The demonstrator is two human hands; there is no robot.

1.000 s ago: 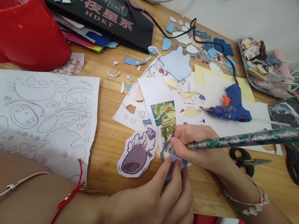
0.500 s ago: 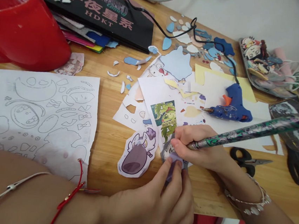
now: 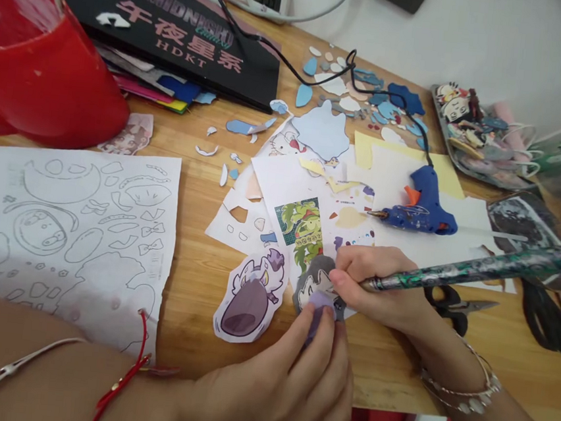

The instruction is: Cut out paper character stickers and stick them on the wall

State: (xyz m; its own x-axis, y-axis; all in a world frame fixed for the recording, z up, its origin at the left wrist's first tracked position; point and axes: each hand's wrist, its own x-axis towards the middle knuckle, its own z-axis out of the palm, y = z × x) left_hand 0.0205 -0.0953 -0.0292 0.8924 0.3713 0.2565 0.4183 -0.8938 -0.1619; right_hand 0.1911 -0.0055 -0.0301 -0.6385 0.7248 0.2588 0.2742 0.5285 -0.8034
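Note:
My left hand (image 3: 288,383) grips the lower edge of a grey, white and purple layered cutout figure (image 3: 310,286) between thumb and fingers. Closed round a long pen (image 3: 453,270) with a shiny green, silver and black patterned barrel, my right hand (image 3: 378,279) rests at the figure's right side. The pen's tip is hidden behind my fingers. Just left of the figure lies a printed paper cutout of a purple and white character (image 3: 252,294). Above it is a small green printed picture (image 3: 301,226).
A blue glue gun (image 3: 422,207) lies on white sheets at the right, its cord running back. Black scissors (image 3: 455,303) are beside my right wrist. A pattern sheet (image 3: 76,217), a red mug (image 3: 45,75) and a black box (image 3: 179,28) stand left. Foam scraps (image 3: 350,105) and a filled tray (image 3: 481,134) are behind.
The view has shifted a little. My right hand has drawn slightly away to the right of the cutout figure, so more of its grey top and white face shows.

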